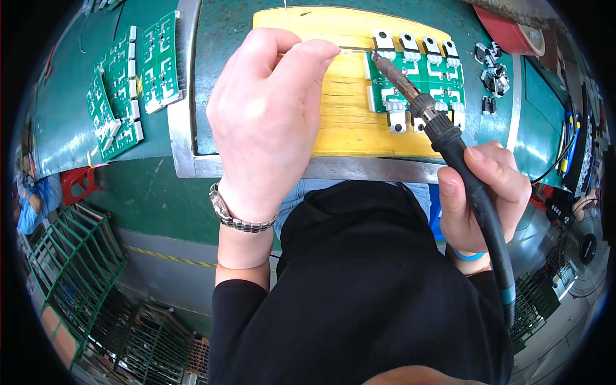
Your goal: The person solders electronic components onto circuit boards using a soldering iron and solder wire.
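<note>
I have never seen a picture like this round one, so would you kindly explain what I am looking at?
There is no machine here: a fisheye camera on a person's head looks down at their own bare hands, which is why straight edges bend. The left hand pinches a thin wire. The right hand holds a soldering iron, its tip by a green circuit board lying on a yellow board. More circuit boards lie at left, small loose parts at right.
</note>
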